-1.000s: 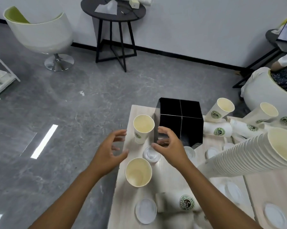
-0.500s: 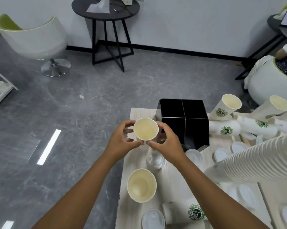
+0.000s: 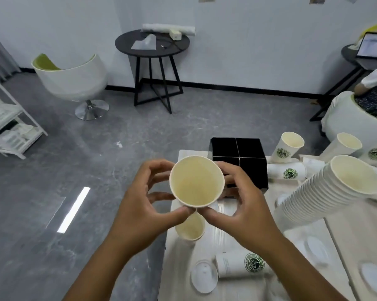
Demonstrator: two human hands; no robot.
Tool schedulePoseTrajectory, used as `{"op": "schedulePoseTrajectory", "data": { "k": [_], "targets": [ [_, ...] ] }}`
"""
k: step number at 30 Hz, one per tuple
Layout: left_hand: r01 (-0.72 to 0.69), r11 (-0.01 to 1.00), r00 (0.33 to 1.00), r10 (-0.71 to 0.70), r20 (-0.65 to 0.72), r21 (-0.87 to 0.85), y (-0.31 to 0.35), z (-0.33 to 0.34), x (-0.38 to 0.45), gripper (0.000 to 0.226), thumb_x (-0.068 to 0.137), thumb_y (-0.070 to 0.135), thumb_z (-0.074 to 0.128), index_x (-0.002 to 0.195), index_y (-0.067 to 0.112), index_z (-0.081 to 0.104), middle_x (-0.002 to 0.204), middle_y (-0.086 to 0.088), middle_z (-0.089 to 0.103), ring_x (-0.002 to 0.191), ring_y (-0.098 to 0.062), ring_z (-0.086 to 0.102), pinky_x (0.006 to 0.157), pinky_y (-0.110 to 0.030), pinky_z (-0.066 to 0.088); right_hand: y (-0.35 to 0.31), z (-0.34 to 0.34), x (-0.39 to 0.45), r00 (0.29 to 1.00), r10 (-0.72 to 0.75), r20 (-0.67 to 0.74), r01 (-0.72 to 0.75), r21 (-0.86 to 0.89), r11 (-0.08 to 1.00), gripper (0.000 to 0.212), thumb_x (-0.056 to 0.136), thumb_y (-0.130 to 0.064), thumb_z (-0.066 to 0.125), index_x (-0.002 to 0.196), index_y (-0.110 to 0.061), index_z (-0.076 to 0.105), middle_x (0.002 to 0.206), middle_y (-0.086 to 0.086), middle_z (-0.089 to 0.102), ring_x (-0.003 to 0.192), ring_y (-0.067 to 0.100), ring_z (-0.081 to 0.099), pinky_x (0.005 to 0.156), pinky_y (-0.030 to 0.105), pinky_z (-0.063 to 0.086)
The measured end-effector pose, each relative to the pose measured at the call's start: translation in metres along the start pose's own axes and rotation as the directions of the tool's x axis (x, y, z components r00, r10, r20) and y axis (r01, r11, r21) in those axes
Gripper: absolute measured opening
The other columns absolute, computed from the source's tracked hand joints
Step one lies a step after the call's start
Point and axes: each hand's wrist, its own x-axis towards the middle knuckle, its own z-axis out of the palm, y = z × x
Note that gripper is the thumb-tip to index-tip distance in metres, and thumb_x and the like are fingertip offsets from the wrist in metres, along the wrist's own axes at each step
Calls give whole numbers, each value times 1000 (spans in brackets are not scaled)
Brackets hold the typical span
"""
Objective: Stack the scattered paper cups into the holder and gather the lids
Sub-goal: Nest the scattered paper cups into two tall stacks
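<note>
Two hands held one paper cup (image 3: 196, 181) between them, raised above the near left corner of the pale table (image 3: 343, 240). Farthest left, the left hand (image 3: 148, 205) curled around the cup's left side, thumb tip under its lower rim and fingers bent against the wall. The cup stood mouth up, its cream inside open to the camera. Below it, partly hidden by the thumbs, a second cup (image 3: 190, 228) stood upright on the table. Nearer the camera a white lid (image 3: 204, 276) lay flat, just beside a cup on its side (image 3: 242, 265) with its green logo showing. The right hand (image 3: 240, 210) clasped the held cup from the right, thumb meeting the left thumb beneath the rim. Behind the hands stood the black holder (image 3: 248, 157), a box split into four compartments, all dark inside. Further right a long stack of nested cups (image 3: 326, 193) lay tilted, mouth towards the camera, with loose cups (image 3: 289, 146) standing and lying beyond it. More lids (image 3: 316, 249) lay flat at the right edge.
</note>
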Motion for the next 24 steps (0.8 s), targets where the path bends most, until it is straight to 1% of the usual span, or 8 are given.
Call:
{"op": "schedulePoseTrajectory", "data": {
  "k": [3, 6, 10, 13, 16, 19, 22, 24],
  "targets": [
    [75, 997, 997, -75, -9, -15, -23, 8, -20, 76, 56, 43, 91, 123, 35, 55, 124, 22, 65, 122, -8, 63, 85, -27, 62, 16, 14, -20, 998, 50, 25, -48, -66, 997, 74, 73, -39, 91, 135, -42, 50, 130, -16, 61, 112, 13, 62, 87, 34, 57],
    [129, 992, 992, -129, -8, -13, -52, 19, -31, 77, 57, 36, 95, 123, 34, 55, 122, 25, 64, 121, -3, 62, 84, -24, 61, 38, 27, -32, 996, 82, 41, -77, -110, 991, 73, 72, -45, 88, 131, -51, 47, 129, -22, 58, 110, 10, 59, 84, 31, 57],
    [163, 984, 986, -164, 11, 67, -89, 26, -40, 82, 58, 44, 93, 128, 37, 53, 126, 31, 60, 124, 2, 58, 92, -22, 58, 76, 43, -39, 983, 153, 98, -140, -130, 982, 72, 72, -51, 85, 128, -60, 41, 130, -28, 55, 111, 6, 57, 87, 29, 55],
    [177, 976, 981, -186, 57, 130, -116, 26, -49, 91, 61, 47, 96, 137, 43, 47, 134, 38, 52, 130, 8, 50, 96, -13, 52, 105, 55, -48, 962, 219, 162, -190, -174, 966, 83, 71, -60, 84, 134, -65, 31, 139, -39, 41, 121, -2, 50, 96, 23, 51],
    [223, 962, 966, -240, 100, 157, -135, 26, -54, 96, 61, 48, 95, 140, 53, 40, 140, 38, 45, 132, 13, 45, 94, -10, 50, 122, 61, -53, 946, 274, 171, -248, -159, 956, 89, 70, -55, 86, 133, -72, 25, 140, -43, 36, 122, -3, 50, 94, 22, 51],
    [284, 951, 944, -299, 138, 120, -147, 31, -54, 96, 64, 38, 97, 138, 56, 40, 145, 34, 45, 133, 8, 47, 97, -19, 53, 129, 65, -55, 945, 290, 152, -271, -138, 953, 86, 72, -49, 86, 136, -66, 31, 140, -39, 40, 118, -2, 53, 92, 27, 55],
    [305, 951, 941, -310, 134, 53, -152, 41, -49, 86, 68, 20, 97, 133, 48, 48, 140, 27, 53, 130, -1, 56, 90, -22, 58, 131, 71, -56, 947, 296, 126, -285, -102, 953, 84, 73, -45, 86, 142, -52, 37, 142, -30, 44, 117, -1, 56, 94, 34, 56],
    [298, 954, 949, -300, 98, 33, -153, 47, -48, 80, 70, 12, 96, 129, 43, 52, 136, 22, 57, 129, -7, 58, 90, -24, 60, 127, 72, -57, 950, 294, 105, -286, -85, 954, 83, 74, -43, 88, 143, -44, 42, 142, -26, 48, 116, 1, 57, 93, 37, 57]
  ]
}}
